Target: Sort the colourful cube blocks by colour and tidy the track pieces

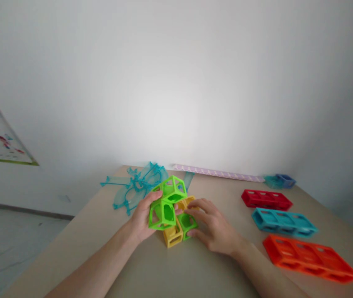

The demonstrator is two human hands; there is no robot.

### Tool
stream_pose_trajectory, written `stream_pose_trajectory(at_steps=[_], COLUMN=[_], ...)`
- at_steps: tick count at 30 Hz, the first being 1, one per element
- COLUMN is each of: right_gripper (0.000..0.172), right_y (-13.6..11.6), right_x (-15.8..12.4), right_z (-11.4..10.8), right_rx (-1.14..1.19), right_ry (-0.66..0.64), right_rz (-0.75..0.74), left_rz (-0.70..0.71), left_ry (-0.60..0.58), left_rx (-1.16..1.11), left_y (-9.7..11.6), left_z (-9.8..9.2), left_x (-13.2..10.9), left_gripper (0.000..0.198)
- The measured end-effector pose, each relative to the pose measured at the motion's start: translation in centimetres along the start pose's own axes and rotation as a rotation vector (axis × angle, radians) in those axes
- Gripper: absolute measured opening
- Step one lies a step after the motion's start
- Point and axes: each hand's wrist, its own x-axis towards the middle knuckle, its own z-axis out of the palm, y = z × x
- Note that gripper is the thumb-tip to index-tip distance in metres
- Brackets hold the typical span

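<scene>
Bright green hollow cube blocks [162, 214], joined together, are gripped by my left hand [144, 215], its thumb on their left side. Below and behind them sit yellow hollow blocks [173, 235], partly covered by the green ones. Another green block [188, 223] lies against the yellow ones on the right. My right hand [215, 225] has its fingers curved around the right side of this block, with thumb and fingertips at its edges. Whether the green and yellow parts are all joined cannot be made out.
Red [266, 199], teal [283, 222] and orange [309, 257] three-cell blocks lie at the right. Translucent teal pieces [139, 184] are heaped at the back left. A patterned purple strip [218, 171] runs along the wall; a blue block [285, 180] sits back right.
</scene>
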Motion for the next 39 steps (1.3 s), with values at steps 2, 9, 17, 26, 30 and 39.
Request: stream_pose_trajectory(at_steps=[2, 9, 17, 26, 30, 39], right_gripper=[0.040, 0.020, 0.026, 0.041, 0.039, 0.022], right_y=[0.0, -0.6, -1.5, -1.6, -1.9, -3.0], right_x=[0.0, 0.5, 0.4, 1.0, 1.7, 1.5], right_z=[0.3, 1.0, 1.8, 3.0, 3.0, 3.4], right_rx=[-0.021, -0.018, 0.359, 0.942, 1.277, 1.434], right_ry=[0.009, 0.038, 0.347, 0.754, 0.757, 0.666], right_rz=[-0.017, -0.024, 0.224, 0.648, 0.592, 0.499], left_rz=[-0.017, -0.006, -0.014, 0.046, 0.100, 0.027], left_ry=[0.030, 0.081, 0.095, -0.021, -0.053, -0.176], left_rx=[-0.015, -0.028, 0.005, 0.005, 0.002, 0.048], left_y=[-0.3, -0.4, 0.0, 0.3, 0.5, -0.7], left_z=[0.1, 0.1, 0.2, 0.2, 0.2, 1.2], left_x=[0.2, 0.5, 0.3, 0.0, -0.1, -0.6], left_gripper=[0.022, 0.020, 0.020, 0.029, 0.039, 0.026])
